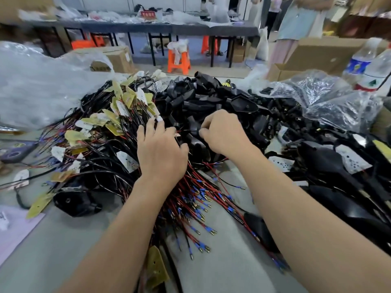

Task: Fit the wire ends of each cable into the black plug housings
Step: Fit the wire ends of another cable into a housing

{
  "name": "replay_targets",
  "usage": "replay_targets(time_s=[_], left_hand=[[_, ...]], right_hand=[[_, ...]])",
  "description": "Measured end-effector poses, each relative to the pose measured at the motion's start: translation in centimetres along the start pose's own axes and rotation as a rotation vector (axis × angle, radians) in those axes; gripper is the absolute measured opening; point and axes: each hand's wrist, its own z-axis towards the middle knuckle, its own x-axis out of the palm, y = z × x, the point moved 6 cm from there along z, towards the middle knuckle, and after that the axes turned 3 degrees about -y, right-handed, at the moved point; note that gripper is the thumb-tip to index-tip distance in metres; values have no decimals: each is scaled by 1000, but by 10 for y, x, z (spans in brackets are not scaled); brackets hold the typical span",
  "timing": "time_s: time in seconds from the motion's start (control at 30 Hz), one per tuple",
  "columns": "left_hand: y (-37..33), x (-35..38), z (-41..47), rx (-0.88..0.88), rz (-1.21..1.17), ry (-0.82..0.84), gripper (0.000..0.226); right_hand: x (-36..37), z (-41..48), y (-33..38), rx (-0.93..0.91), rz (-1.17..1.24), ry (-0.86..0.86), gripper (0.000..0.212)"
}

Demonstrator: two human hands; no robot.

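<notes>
The cable tangle and plug housing heap are crowding the bench centre; grey tabletop is lying open at the near edge.

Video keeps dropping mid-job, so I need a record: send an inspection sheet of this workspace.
Surface: grey table, bare only nearest the person.
Job's things: black plug housings heaped at centre back; one loose housing front left.
Clutter: plastic bags on both sides, water bottles right, pink sheet left.
Hands: left hand rests on the tagged cables; right hand pinches a thin wire beside a housing.
Cables: tagged cables piled left; wire ends, blue-sleeved with brass tips, fan toward the person.
Surroundings: cardboard boxes, orange stool, long table, people standing behind.
</notes>
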Motion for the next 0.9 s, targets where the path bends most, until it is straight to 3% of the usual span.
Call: replay_targets(time_s=[0.13,0.23,0.33,0.43,0.5,0.63,0.7,0.8,0.87,0.9], left_hand=[[-13,-17,-4,18,-352,-206,64],[-10,-19,-2,-185,-610,-179,50],[-24,-4,0,-291,-1106,172,21],[-73,8,-22,-266,-1492,719,30],[-92,12,-37,-196,-1450,837,19],[-83,27,-45,-214,-1245,649,15],[-70,30,-41,-256,-1179,494,21],[-66,27,-35,-173,-1085,390,27],[-67,24,-31,-65,-953,322,26],[-63,18,-26,-6,-837,213,25]], right_hand=[[-41,-7,11,-17,227,-127,16],[-77,-19,3,72,470,-364,17],[-88,-32,-7,161,900,-430,21],[-75,-41,-14,221,1174,-402,25],[-63,-47,-25,286,1197,-422,22],[-51,-54,-58,397,1157,-499,19],[-45,-57,-68,379,1149,-370,17],[-23,-71,-67,280,1068,-7,15],[-18,-80,-72,256,1033,24,19],[-20,-81,-77,260,1021,-21,19]])
